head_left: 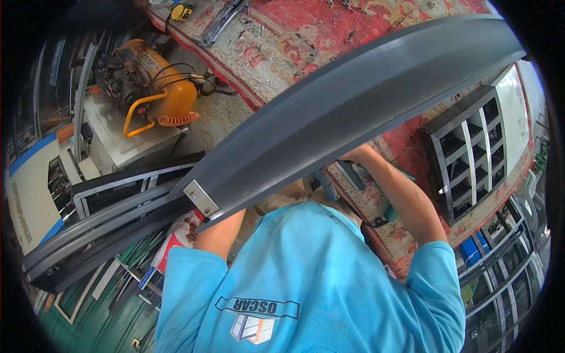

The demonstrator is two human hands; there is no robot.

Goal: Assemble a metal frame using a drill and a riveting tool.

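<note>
A long dark grey metal profile (353, 100) runs slantwise across the view, from lower left to upper right, above a blue-shirted chest. A silvery corner bracket (201, 198) sits at its lower left end. My left forearm (220, 232) goes up under the profile near that end, and the hand itself is hidden behind it. My right forearm reaches up to the profile's lower edge, where only the heel of my right hand (351, 156) shows. Its fingers are hidden by the profile.
A red patterned carpet (306, 29) covers the work surface below, strewn with shavings. On it lie a dark grey slatted frame (465, 153), a yellow tape measure (181, 12) and a metal tool (223, 20). An orange air compressor (159, 88) stands left. More dark profiles (106, 223) lie at lower left.
</note>
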